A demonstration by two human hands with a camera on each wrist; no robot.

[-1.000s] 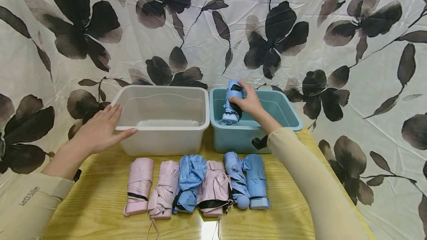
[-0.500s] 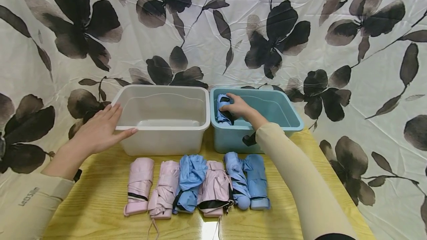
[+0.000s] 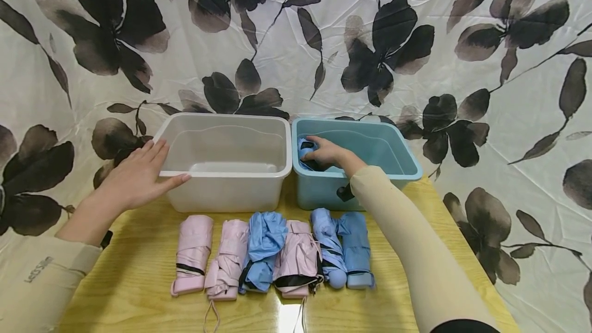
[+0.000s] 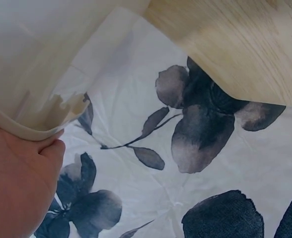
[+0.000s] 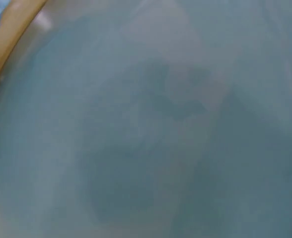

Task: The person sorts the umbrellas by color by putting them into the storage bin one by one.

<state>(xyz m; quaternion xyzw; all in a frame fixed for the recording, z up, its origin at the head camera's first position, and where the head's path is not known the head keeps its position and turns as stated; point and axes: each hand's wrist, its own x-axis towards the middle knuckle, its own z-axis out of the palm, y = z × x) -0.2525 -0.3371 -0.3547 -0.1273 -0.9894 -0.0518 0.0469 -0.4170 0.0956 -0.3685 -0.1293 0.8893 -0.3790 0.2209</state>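
Observation:
My right hand reaches down into the teal bin and grips a folded blue umbrella by the bin's left wall. Most of that umbrella is hidden by the fingers and the bin. Blurred teal wall fills the right wrist view. My left hand rests on the left rim of the white bin, its fingers extended. That same hand touches the rim in the left wrist view. No umbrella shows inside the white bin.
Several folded umbrellas lie in a row before the bins: pink ones among blue ones. The wooden table ends on the right, against a floral cloth behind.
My right hand has lowered the blue umbrella into the teal bin and moved it left toward the wall. The left hand has stayed on the white bin's rim.

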